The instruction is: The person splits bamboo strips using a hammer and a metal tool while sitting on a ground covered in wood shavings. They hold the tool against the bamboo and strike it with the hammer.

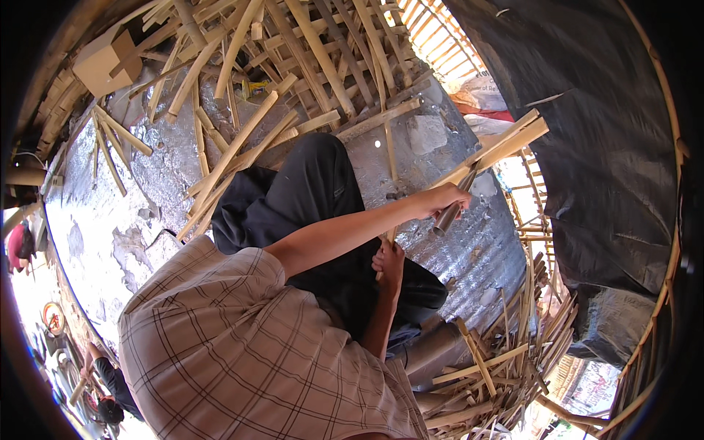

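My left hand (441, 200) is closed around a knife (445, 218) with a dark, tube-like metal handle. Its narrow blade meets a split bamboo piece (513, 141) that slants up to the right. Nearer my body, my right hand (389, 260) is wrapped round the wooden handle of a hammer (396, 196). The hammer's small dark head points away from me, just short of my left forearm. My bent legs in dark trousers (312, 180) lie beside the tools. The lower end of the bamboo piece is partly hidden by my left hand.
Split bamboo strips (242, 150) lie left of my knee, below a big bamboo pile (315, 51). More slats (506, 359) heap up at lower right. A cardboard box (108, 62) stands at far left. Black sheeting (594, 147) hangs right. Another person (110, 392) is at lower left.
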`<state>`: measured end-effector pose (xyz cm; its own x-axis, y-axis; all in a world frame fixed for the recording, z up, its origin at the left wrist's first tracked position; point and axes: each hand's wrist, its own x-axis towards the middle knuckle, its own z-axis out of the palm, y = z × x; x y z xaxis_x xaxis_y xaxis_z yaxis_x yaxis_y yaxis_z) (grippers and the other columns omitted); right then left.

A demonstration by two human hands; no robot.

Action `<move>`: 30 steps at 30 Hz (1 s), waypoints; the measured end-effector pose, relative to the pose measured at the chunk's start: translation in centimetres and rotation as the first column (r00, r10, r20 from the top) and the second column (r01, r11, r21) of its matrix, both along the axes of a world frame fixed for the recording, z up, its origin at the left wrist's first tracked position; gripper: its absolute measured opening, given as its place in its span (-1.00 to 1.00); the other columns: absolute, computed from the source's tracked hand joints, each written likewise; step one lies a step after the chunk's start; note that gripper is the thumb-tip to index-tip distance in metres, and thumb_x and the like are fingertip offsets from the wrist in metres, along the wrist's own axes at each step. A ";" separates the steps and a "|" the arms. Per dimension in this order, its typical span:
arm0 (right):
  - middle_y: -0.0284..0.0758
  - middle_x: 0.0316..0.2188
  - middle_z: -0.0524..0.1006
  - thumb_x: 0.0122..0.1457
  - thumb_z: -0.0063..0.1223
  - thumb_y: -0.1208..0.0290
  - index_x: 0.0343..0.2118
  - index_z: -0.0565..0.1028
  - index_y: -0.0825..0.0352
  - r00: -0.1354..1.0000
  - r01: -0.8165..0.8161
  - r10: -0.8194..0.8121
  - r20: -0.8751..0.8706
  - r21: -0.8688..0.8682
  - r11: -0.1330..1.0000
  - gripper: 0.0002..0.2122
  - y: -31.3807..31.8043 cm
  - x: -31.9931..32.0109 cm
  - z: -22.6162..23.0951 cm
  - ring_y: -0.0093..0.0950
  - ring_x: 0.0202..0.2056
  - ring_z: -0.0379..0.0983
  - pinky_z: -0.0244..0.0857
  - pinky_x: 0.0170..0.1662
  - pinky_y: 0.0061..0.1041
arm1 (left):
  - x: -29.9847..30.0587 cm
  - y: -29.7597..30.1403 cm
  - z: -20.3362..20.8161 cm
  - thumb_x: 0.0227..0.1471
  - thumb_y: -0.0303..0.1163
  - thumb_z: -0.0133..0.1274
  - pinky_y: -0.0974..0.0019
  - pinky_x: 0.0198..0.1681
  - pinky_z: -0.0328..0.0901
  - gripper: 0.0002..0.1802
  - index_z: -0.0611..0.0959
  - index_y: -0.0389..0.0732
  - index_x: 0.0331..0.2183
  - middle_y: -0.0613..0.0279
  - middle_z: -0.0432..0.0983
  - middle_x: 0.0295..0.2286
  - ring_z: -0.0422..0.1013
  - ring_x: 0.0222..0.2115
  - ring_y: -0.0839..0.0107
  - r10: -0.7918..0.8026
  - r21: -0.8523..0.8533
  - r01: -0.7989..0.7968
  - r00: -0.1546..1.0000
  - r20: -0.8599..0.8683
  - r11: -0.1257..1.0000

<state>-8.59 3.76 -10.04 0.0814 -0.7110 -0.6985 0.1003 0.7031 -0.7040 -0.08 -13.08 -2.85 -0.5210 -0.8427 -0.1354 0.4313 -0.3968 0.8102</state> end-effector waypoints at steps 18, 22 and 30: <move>0.05 -0.64 0.35 0.39 -0.09 0.33 -0.27 0.36 0.45 0.473 -0.518 -0.319 -0.821 -0.552 0.653 -0.77 -2.3 -5.3 16.1 -0.03 -0.60 0.18 0.12 -0.47 -0.12 | -0.7 5.6 1.4 -0.24 -0.59 -0.03 0.39 -0.70 0.15 -0.94 0.41 -0.30 -0.64 0.13 0.32 -0.59 0.31 -0.61 0.40 0.029 0.271 0.001 0.994 -0.108 0.963; 0.04 -0.64 0.36 0.39 -0.09 0.33 -0.33 0.37 0.43 0.421 -0.585 -0.312 -0.852 -0.518 0.624 -0.76 -2.4 -5.4 17.9 0.04 -0.59 0.25 0.13 -0.47 -0.09 | -0.1 5.9 1.0 -0.17 -0.58 -0.06 0.43 -0.72 0.03 -0.84 0.34 -0.26 -0.68 0.16 0.27 -0.60 0.15 -0.69 0.50 0.019 0.289 0.029 0.987 -0.162 0.957; 0.05 -0.59 0.38 0.40 -0.13 0.36 -0.20 0.36 0.46 0.482 -0.417 -0.452 -0.751 -0.650 0.635 -0.79 -2.0 -3.4 17.0 -0.04 -0.54 0.38 0.19 -0.42 -0.11 | -0.5 6.9 1.5 -0.16 -0.60 -0.08 0.43 -0.72 -0.01 -0.82 0.32 -0.24 -0.69 0.27 0.16 -0.67 0.07 -0.73 0.55 -0.009 0.260 0.064 0.978 -0.208 0.964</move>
